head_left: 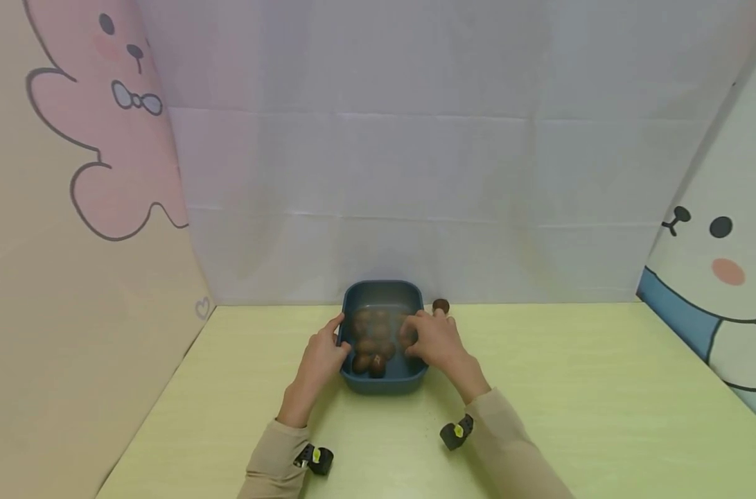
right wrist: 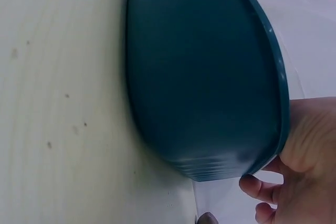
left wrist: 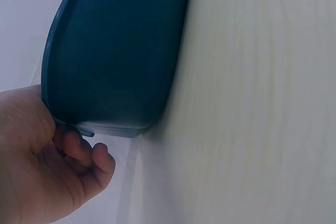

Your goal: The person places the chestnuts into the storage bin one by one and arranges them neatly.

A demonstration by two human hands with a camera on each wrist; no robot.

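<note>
A dark blue plastic basin (head_left: 384, 386) stands at the back of the table, with several glossy brown chestnuts (head_left: 378, 365) in it; those farther back look blurred. My left hand (head_left: 319, 355) grips the basin's left rim, thumb over the edge. In the left wrist view its fingers (left wrist: 79, 150) curl below the rim. Opposite, my right hand (head_left: 438, 339) holds the right rim, its thumb reaching inside. The right wrist view has its fingertips (right wrist: 251, 183) under the rim, by the ridged end of the wall (right wrist: 207, 169).
One loose chestnut (head_left: 441, 305) lies on the table just beyond my right hand. The light yellow-green table (head_left: 558, 388) meets a white cloth backdrop (head_left: 427, 166). Side panels with cartoon animals flank it. Small dark specks (right wrist: 67, 96) dot the tabletop near the basin.
</note>
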